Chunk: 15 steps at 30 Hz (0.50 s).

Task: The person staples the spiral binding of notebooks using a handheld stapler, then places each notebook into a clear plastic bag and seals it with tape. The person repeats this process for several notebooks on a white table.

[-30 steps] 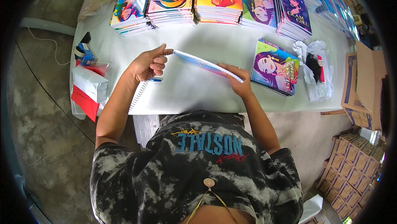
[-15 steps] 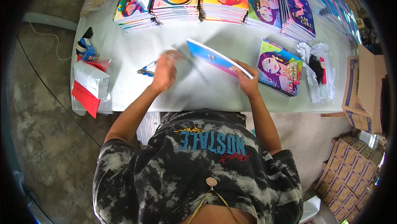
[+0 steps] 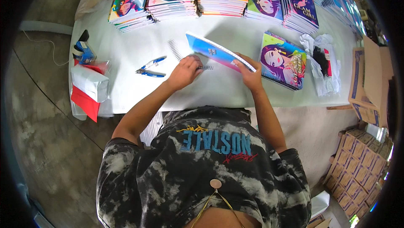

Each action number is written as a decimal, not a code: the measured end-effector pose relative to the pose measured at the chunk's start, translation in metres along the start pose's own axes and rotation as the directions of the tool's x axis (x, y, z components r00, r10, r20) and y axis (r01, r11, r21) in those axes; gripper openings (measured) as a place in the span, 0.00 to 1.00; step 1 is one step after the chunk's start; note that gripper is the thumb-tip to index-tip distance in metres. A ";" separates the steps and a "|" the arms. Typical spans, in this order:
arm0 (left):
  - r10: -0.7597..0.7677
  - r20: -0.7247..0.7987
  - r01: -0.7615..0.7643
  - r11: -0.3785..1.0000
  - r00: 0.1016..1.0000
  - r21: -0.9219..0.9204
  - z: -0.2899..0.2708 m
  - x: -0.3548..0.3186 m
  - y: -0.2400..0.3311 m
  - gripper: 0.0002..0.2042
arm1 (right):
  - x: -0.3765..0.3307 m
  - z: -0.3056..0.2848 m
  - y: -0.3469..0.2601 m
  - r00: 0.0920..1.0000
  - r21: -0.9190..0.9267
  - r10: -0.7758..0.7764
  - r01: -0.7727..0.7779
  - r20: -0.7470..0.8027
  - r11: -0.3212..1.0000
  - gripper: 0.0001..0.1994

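In my right hand (image 3: 249,75) I grip a blue-to-pink notebook (image 3: 212,54) by its near right corner. It is held tilted, its edge with a row of punched holes facing up and to the right. My left hand (image 3: 185,73) is closed around the middle of a thin dark spiral binding coil (image 3: 175,50). The coil's ends stick out on both sides of the fist, just left of the notebook and apart from its holes. Blue-handled pliers (image 3: 156,75) lie on the table left of my left hand, jaws toward the left.
A finished-looking spiral notebook (image 3: 282,61) lies right of my right hand, beside crumpled white wrapping (image 3: 324,76). Stacks of colourful notebooks (image 3: 221,7) line the table's far side. At left are a white package (image 3: 89,82) and a tape dispenser (image 3: 85,53). A cardboard box (image 3: 364,85) stands at right.
My left hand has moved right and slightly closer to the notebook, away from the pliers, which now show fully. The coil has shifted with it. The right hand still holds the notebook.
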<state>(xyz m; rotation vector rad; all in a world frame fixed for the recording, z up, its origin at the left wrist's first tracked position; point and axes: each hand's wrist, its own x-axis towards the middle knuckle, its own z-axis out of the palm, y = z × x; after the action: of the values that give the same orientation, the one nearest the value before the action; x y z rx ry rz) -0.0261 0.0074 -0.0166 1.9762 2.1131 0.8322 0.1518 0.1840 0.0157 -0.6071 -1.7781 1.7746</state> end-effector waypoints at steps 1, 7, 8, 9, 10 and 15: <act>-0.138 0.038 0.140 0.988 0.990 -0.067 -0.006 -0.003 -0.001 0.09 | 0.000 -0.001 0.000 1.000 0.000 -0.008 0.008 -0.001 1.000 0.11; -0.486 -0.054 0.456 0.848 0.872 -0.268 -0.094 0.036 0.007 0.11 | 0.000 0.000 0.005 0.999 0.020 0.029 -0.029 -0.024 0.999 0.13; -0.525 -0.045 0.489 0.818 0.850 -0.302 -0.098 0.039 0.005 0.15 | 0.000 0.000 0.007 0.999 0.013 0.028 -0.027 -0.025 1.000 0.13; -0.504 -0.027 0.477 0.833 0.863 -0.279 -0.101 0.039 0.000 0.15 | 0.000 -0.001 0.008 0.999 0.006 0.026 -0.026 -0.026 1.000 0.13; -0.482 -0.009 0.464 0.848 0.876 -0.256 -0.103 0.039 -0.004 0.16 | 0.001 -0.001 0.008 0.999 0.015 0.025 -0.025 -0.021 1.000 0.13; -0.494 0.037 0.464 0.787 0.869 -0.406 -0.105 0.040 -0.010 0.15 | 0.001 -0.001 0.006 1.000 0.045 0.012 -0.011 -0.012 0.999 0.12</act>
<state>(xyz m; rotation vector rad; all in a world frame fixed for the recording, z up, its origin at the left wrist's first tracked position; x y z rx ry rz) -0.0876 0.0140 0.0775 1.1431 2.1153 1.1240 0.1512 0.1860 0.0097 -0.6098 -1.7252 1.8101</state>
